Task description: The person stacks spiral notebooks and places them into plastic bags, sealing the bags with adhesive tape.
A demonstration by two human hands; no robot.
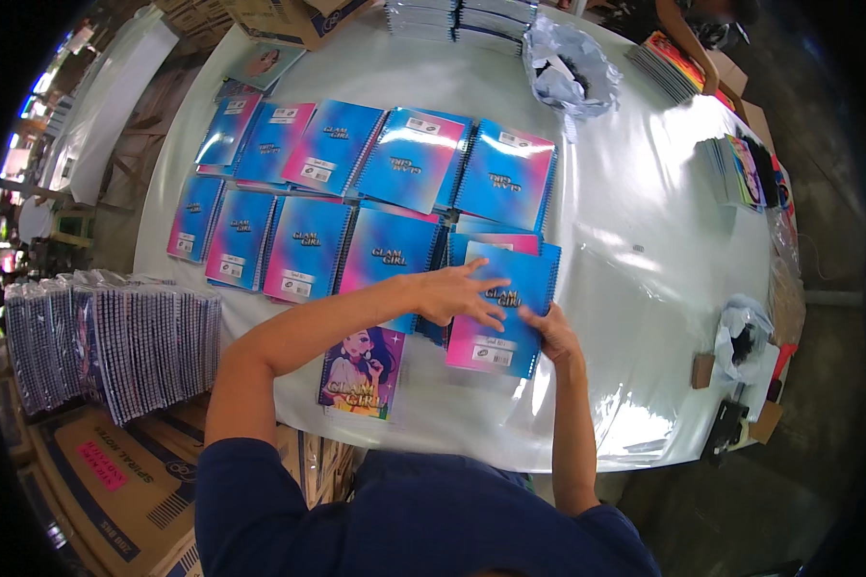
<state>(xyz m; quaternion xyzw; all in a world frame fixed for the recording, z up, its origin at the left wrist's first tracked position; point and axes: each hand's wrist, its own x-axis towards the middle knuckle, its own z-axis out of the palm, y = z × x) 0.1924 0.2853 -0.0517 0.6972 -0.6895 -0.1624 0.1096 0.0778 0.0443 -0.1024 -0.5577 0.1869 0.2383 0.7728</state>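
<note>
A blue and pink spiral notebook (471, 348) lies slightly tilted at the near right end of two rows of like notebooks. My left hand (455, 295) rests on its cover with the fingers spread. At its right, spiral-bound edge, my right hand (556, 333) grips the notebook, thumb on top and the other fingers mostly hidden. Part of another notebook (496, 240) shows just beyond it. Left of my hands, a blue and pink notebook (387, 252) lies partly under my left forearm. Nearer me is a notebook with a cartoon girl on its cover (361, 370).
Plastic-wrapped notebooks (115, 341) stand in a long stack at left, above cardboard boxes (106, 481). Across the white table (635, 260) are a plastic-lined bin (570, 72) and more notebook stacks (423, 19). Another person's arm (688, 43) reaches in at far right.
</note>
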